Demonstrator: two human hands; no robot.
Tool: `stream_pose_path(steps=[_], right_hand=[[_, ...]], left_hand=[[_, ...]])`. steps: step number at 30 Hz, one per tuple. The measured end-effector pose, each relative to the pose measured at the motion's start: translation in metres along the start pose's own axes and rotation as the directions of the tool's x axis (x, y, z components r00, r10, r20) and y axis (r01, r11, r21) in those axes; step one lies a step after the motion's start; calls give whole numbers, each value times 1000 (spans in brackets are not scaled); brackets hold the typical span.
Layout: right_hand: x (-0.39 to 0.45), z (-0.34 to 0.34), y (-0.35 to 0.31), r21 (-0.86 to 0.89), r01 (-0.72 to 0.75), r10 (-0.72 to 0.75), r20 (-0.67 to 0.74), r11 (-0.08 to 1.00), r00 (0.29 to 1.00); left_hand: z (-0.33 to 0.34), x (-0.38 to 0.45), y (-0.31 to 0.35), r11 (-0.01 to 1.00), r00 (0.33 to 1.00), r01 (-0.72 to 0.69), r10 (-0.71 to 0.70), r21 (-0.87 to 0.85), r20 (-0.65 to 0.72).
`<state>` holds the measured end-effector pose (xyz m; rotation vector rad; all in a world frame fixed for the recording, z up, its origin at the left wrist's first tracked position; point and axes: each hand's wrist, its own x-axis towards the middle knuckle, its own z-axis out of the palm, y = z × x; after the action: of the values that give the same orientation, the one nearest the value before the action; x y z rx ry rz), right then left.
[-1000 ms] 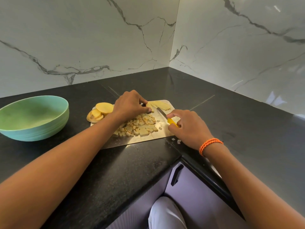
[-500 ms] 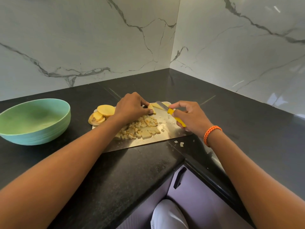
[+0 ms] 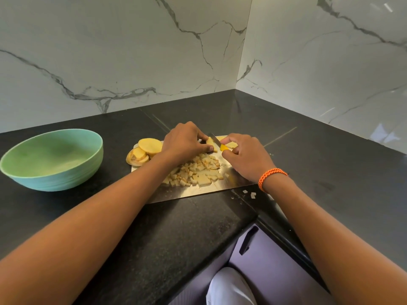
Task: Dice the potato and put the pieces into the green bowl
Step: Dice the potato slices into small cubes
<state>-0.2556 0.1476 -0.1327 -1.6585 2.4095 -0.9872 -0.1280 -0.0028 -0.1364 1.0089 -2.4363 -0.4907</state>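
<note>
Head view: the left hand [image 3: 185, 140] pinches a pale yellow potato slice [image 3: 210, 141] between thumb and curled fingers at the far edge of the shiny metal cutting board [image 3: 193, 192]. Just right of that grip, the right hand [image 3: 246, 157] curls around the yellow handle of a small knife [image 3: 217, 143], its blade angled against the slice. A heap of small diced potato cubes [image 3: 196, 171] lies directly below both hands on the board. Round potato slices [image 3: 143, 150] are stacked just left of the left hand. The round green bowl [image 3: 52, 159] sits well left of the hands on the black stone counter [image 3: 176, 238]. Two stray cubes [image 3: 250, 193] lie on the counter beneath the right wrist, which wears an orange braided band [image 3: 271, 176].
</note>
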Motion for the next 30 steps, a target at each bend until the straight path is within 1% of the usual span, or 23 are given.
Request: stream_pose_path(steps=[5,10,15,21,26,30], right_hand=[[-1,1,-1,-29,23,-24,-28,999,999],[-1,3,-3,-78,59,-59,2,995,998],[-5,-2,-6,-51,71,-68,62,996,996],[-33,-16,1,-5,62,-62,88,998,994],[-53,-31,6,-63,60,-54,99,996,994],[-56,-37,10,-112,26,-18,73,993,997]], left_hand=[[1,0,0,1000,1000,1,-1,3,-5],[1,0,0,1000,1000,-2,2,7,-10],[1,-1,0,1000,1000,-1,1,8,-12],[1,-2,1,1000,1000,5,-5,-7,-7],[1,-3,2,1000,1000,9,-9,-14,4],[1,-2,2,1000,1000,11,-11,-23,5]])
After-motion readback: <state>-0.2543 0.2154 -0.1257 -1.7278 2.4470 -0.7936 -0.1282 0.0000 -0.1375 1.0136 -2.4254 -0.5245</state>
